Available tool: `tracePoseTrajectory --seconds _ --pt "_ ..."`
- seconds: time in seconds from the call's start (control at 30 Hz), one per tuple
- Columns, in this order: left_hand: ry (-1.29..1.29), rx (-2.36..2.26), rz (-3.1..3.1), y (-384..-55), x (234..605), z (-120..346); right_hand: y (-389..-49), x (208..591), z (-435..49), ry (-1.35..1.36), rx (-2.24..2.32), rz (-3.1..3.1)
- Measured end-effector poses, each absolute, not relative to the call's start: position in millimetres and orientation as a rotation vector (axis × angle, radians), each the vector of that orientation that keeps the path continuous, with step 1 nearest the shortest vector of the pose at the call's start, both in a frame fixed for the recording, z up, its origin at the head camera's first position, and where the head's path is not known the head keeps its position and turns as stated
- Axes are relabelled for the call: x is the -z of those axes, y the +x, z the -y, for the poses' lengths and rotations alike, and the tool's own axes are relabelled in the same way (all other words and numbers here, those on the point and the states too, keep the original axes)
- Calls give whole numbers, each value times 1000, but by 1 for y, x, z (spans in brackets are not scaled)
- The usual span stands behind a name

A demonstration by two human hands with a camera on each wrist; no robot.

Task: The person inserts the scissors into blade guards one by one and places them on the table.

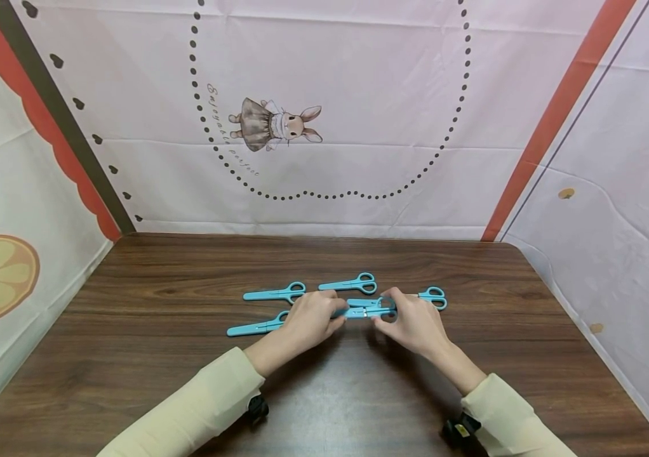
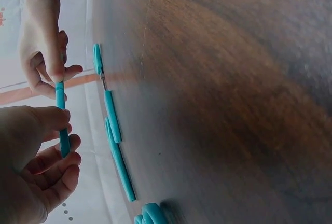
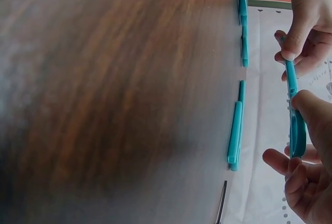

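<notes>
Both hands hold one pair of light-blue scissors [image 1: 362, 313] above the table, its blade end toward the left. My left hand [image 1: 308, 318] pinches the blade end between thumb and fingers, hiding the tip. At the handle end, my right hand [image 1: 414, 322] grips with its thumb and fingers, covering part of the loops. In the right wrist view the held scissors [image 3: 298, 130] stand edge-on, thumb pressed near the pivot. Just behind them on the table lies another light-blue scissors piece [image 1: 361, 303], partly hidden by the right hand.
Other blue scissors lie about: one pair [image 1: 274, 294] at the back left, one [image 1: 350, 284] at the back middle, one [image 1: 253, 329] beside the left wrist. Beyond the right hand, another pair [image 1: 434, 297] shows some bare metal [image 2: 104, 82]. Patterned cloth [image 1: 359, 127] borders the table.
</notes>
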State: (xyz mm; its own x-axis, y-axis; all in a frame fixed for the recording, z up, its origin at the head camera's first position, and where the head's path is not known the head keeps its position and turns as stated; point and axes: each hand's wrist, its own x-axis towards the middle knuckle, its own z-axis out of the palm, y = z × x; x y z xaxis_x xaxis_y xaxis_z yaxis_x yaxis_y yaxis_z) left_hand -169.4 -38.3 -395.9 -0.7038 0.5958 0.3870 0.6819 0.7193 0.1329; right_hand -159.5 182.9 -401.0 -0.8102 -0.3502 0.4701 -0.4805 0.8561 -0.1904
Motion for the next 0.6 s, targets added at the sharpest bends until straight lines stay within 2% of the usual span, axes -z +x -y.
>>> tracePoseTrajectory --seconds 0.6 --pt "-1011 452 2740 -166 391 38 -153 401 -185 603 -418 2671"
